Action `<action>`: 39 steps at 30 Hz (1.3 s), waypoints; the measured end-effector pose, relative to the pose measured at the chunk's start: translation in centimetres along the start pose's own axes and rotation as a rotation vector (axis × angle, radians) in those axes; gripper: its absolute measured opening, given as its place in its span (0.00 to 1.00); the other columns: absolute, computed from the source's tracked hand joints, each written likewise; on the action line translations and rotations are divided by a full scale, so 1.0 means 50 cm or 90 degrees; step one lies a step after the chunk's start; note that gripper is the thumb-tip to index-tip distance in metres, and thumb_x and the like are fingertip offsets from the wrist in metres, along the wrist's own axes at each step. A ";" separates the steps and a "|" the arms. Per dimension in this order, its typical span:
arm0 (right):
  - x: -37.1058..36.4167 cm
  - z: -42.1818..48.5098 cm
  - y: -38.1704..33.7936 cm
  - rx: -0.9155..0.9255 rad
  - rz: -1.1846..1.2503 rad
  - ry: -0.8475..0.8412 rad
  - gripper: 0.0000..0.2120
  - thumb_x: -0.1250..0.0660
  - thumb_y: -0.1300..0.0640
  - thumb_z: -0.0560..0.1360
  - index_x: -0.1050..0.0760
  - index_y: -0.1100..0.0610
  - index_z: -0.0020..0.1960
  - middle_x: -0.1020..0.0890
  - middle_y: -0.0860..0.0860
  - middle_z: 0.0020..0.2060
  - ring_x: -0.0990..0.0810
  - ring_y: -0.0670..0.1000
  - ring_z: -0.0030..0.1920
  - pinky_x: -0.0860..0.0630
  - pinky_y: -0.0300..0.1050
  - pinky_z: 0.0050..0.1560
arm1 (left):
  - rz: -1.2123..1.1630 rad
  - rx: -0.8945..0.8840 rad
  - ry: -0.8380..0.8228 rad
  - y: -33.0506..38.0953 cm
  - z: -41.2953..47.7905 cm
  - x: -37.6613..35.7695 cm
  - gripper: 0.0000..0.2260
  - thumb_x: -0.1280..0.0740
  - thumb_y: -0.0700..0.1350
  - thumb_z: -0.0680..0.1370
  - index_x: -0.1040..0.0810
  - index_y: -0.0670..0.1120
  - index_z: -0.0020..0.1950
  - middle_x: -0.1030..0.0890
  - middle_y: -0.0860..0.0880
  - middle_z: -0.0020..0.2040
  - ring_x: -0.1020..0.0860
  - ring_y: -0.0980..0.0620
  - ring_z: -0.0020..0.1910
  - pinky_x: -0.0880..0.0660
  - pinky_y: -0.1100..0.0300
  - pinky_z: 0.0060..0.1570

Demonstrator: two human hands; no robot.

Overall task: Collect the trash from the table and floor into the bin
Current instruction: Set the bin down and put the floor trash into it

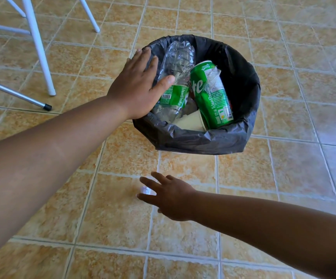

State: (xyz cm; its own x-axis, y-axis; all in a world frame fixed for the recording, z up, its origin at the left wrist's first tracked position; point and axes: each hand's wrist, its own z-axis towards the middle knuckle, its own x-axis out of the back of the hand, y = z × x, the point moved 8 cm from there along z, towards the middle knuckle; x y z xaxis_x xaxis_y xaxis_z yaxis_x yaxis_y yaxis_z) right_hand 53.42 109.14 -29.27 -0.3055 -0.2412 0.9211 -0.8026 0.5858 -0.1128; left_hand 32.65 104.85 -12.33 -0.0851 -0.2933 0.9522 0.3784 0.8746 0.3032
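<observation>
A bin (241, 91) lined with a black bag stands on the tiled floor. Inside lie a crushed clear plastic bottle (178, 63) with a green label, a green soda can (211, 95) and a white paper cup (191, 122). My left hand (136, 85) hovers flat and open over the bin's left rim, above the bottle, holding nothing. My right hand (169, 196) is lower, in front of the bin, with its fingers spread over a small pale blurred piece (146, 191) on the floor; I cannot tell whether they touch.
White metal legs (40, 51) of furniture stand at the upper left, and a thin grey leg with a black foot (47, 107) slants beside them. Tan floor tiles (296, 174) surround the bin.
</observation>
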 end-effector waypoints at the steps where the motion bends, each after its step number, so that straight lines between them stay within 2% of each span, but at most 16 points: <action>1: -0.018 0.007 0.001 0.004 -0.019 -0.017 0.35 0.38 0.49 0.82 0.55 0.46 0.81 0.58 0.58 0.80 0.53 0.66 0.79 0.36 0.59 0.71 | 0.001 -0.001 -0.001 0.000 0.000 0.000 0.37 0.56 0.69 0.78 0.52 0.46 0.80 0.57 0.48 0.81 0.60 0.52 0.78 0.60 0.53 0.75; 3: -0.038 0.017 0.001 0.019 -0.045 -0.033 0.35 0.39 0.53 0.82 0.56 0.47 0.81 0.57 0.59 0.80 0.51 0.66 0.78 0.35 0.59 0.71 | 0.002 0.000 -0.002 0.000 0.000 -0.001 0.37 0.57 0.69 0.78 0.52 0.46 0.80 0.57 0.48 0.81 0.60 0.52 0.78 0.60 0.52 0.76; 4: -0.039 0.023 0.002 0.027 -0.054 -0.030 0.33 0.39 0.55 0.82 0.53 0.48 0.81 0.52 0.61 0.80 0.46 0.67 0.77 0.33 0.58 0.69 | 0.002 0.000 -0.002 -0.001 0.001 -0.001 0.38 0.57 0.69 0.78 0.52 0.46 0.80 0.57 0.48 0.81 0.60 0.52 0.78 0.60 0.52 0.76; 7: -0.022 0.033 0.008 0.029 -0.020 0.007 0.27 0.36 0.59 0.80 0.40 0.54 0.77 0.31 0.62 0.69 0.29 0.62 0.64 0.23 0.54 0.54 | 0.003 -0.001 0.000 -0.001 0.002 0.000 0.38 0.57 0.70 0.78 0.51 0.46 0.80 0.57 0.47 0.81 0.60 0.51 0.78 0.60 0.51 0.76; 9: -0.020 0.034 0.021 0.015 0.023 0.005 0.23 0.36 0.61 0.80 0.36 0.55 0.74 0.27 0.62 0.63 0.26 0.60 0.58 0.21 0.54 0.46 | 0.002 -0.001 0.000 -0.001 0.002 0.001 0.38 0.58 0.70 0.77 0.51 0.46 0.80 0.57 0.47 0.81 0.60 0.51 0.78 0.60 0.51 0.76; 15: -0.052 0.005 0.052 0.034 0.027 0.004 0.19 0.37 0.58 0.82 0.31 0.58 0.72 0.26 0.58 0.67 0.25 0.58 0.62 0.20 0.54 0.53 | 0.003 0.000 0.002 0.000 0.002 0.001 0.38 0.57 0.69 0.78 0.51 0.46 0.80 0.56 0.48 0.81 0.60 0.52 0.78 0.60 0.52 0.76; 17: -0.054 0.001 0.053 0.034 0.032 0.022 0.17 0.38 0.58 0.82 0.28 0.60 0.70 0.23 0.57 0.63 0.24 0.57 0.60 0.20 0.54 0.53 | 0.004 -0.001 0.004 0.001 0.002 0.001 0.37 0.57 0.69 0.78 0.51 0.46 0.80 0.56 0.48 0.81 0.60 0.52 0.78 0.60 0.52 0.76; 19: -0.039 -0.003 0.057 0.011 0.071 0.050 0.16 0.39 0.53 0.82 0.24 0.59 0.65 0.20 0.57 0.57 0.22 0.57 0.56 0.20 0.54 0.49 | 0.005 -0.001 0.005 0.001 0.001 0.002 0.37 0.57 0.68 0.78 0.50 0.46 0.80 0.56 0.48 0.81 0.60 0.52 0.78 0.59 0.52 0.76; 22: 0.016 -0.017 0.050 0.005 0.100 0.145 0.18 0.40 0.46 0.81 0.19 0.58 0.55 0.18 0.53 0.45 0.20 0.55 0.44 0.20 0.51 0.40 | 0.004 0.000 0.003 0.000 0.001 0.003 0.37 0.56 0.68 0.79 0.50 0.46 0.80 0.56 0.48 0.81 0.60 0.52 0.78 0.59 0.52 0.76; 24: 0.078 -0.035 0.038 0.015 0.125 0.265 0.14 0.37 0.50 0.80 0.19 0.58 0.47 0.19 0.53 0.38 0.22 0.54 0.37 0.23 0.50 0.33 | 0.005 0.000 0.001 0.000 0.001 0.002 0.37 0.56 0.68 0.78 0.51 0.46 0.80 0.56 0.48 0.81 0.60 0.52 0.78 0.60 0.52 0.76; 26: 0.150 -0.064 0.025 0.025 0.170 0.406 0.09 0.33 0.54 0.77 0.21 0.59 0.44 0.20 0.53 0.36 0.23 0.55 0.35 0.25 0.51 0.31 | 0.002 0.000 0.000 -0.001 0.000 0.002 0.37 0.57 0.68 0.78 0.51 0.46 0.80 0.56 0.48 0.81 0.60 0.52 0.78 0.60 0.51 0.76; 29: 0.258 -0.121 0.021 0.019 0.241 0.575 0.09 0.30 0.56 0.76 0.22 0.62 0.50 0.20 0.54 0.39 0.23 0.55 0.36 0.26 0.52 0.31 | -0.002 -0.004 0.002 -0.001 0.000 0.001 0.37 0.57 0.68 0.78 0.50 0.45 0.80 0.56 0.47 0.81 0.60 0.51 0.78 0.59 0.51 0.76; 31: 0.327 -0.165 0.038 0.020 0.290 0.644 0.11 0.29 0.57 0.75 0.24 0.63 0.54 0.20 0.54 0.43 0.21 0.53 0.37 0.25 0.51 0.33 | -0.002 -0.004 0.004 -0.001 0.001 0.000 0.37 0.57 0.68 0.78 0.50 0.45 0.80 0.56 0.48 0.81 0.60 0.51 0.78 0.59 0.51 0.76; 33: 0.384 -0.208 0.071 0.008 0.299 0.701 0.10 0.27 0.60 0.74 0.21 0.64 0.53 0.20 0.55 0.44 0.21 0.52 0.39 0.24 0.47 0.36 | -0.004 -0.003 0.005 -0.001 0.002 0.000 0.37 0.57 0.68 0.78 0.50 0.46 0.80 0.56 0.48 0.81 0.60 0.52 0.78 0.59 0.51 0.76; 36: 0.434 -0.254 0.142 -0.085 0.251 0.760 0.10 0.25 0.61 0.73 0.19 0.65 0.51 0.21 0.59 0.49 0.21 0.52 0.44 0.23 0.43 0.41 | -0.009 -0.007 0.009 0.000 0.003 0.001 0.37 0.56 0.68 0.79 0.50 0.45 0.80 0.56 0.48 0.81 0.59 0.52 0.79 0.59 0.51 0.76; 39: 0.440 -0.269 0.207 -0.187 0.229 0.747 0.10 0.26 0.62 0.74 0.19 0.62 0.54 0.21 0.58 0.54 0.20 0.51 0.46 0.21 0.42 0.44 | -0.008 -0.004 0.010 0.000 0.002 0.002 0.37 0.56 0.69 0.78 0.50 0.45 0.80 0.56 0.47 0.81 0.59 0.52 0.79 0.59 0.51 0.76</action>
State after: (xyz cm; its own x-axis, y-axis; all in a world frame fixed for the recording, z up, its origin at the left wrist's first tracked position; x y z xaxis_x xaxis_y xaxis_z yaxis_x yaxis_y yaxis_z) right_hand 45.28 120.29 -5.17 0.2762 0.7098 0.6480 -0.5789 0.6610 -0.4774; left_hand 32.56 104.84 -12.23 -0.0756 -0.3109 0.9474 0.3836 0.8680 0.3154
